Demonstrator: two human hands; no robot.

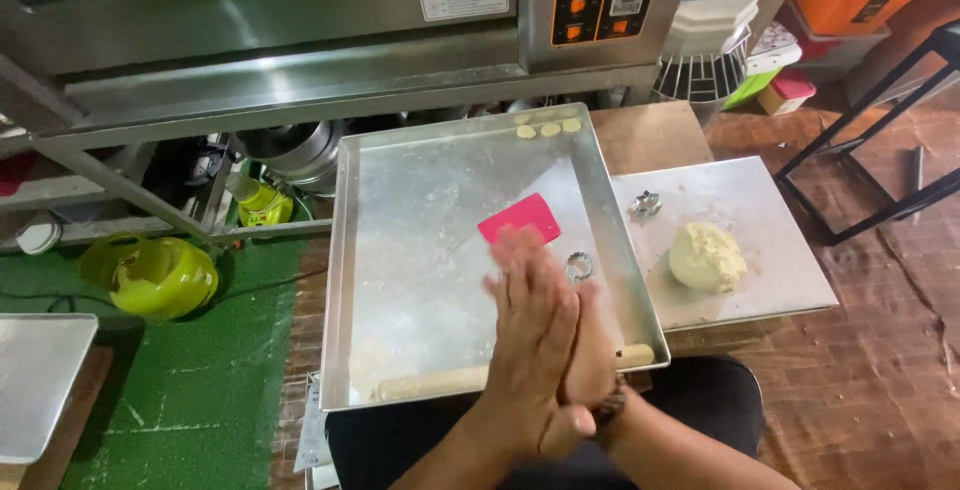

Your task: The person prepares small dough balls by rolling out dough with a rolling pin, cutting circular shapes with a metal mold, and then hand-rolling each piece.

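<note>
Scraper (519, 218) on tray (400, 250); dough (707, 257) right.

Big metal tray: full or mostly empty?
Mostly empty. The tray holds only three dough discs, a pink scraper, a ring cutter and a rolling pin.

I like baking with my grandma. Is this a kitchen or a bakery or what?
Probably a small bakery's work area. A big steel deck oven stands behind, a lump of dough sits on a metal sheet, and the baking tray holds cutters, a rolling pin and small dough rounds.

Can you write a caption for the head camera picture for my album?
Two hands pressed palm to palm above a floured metal baking tray, beside a pale dough ball.
</note>
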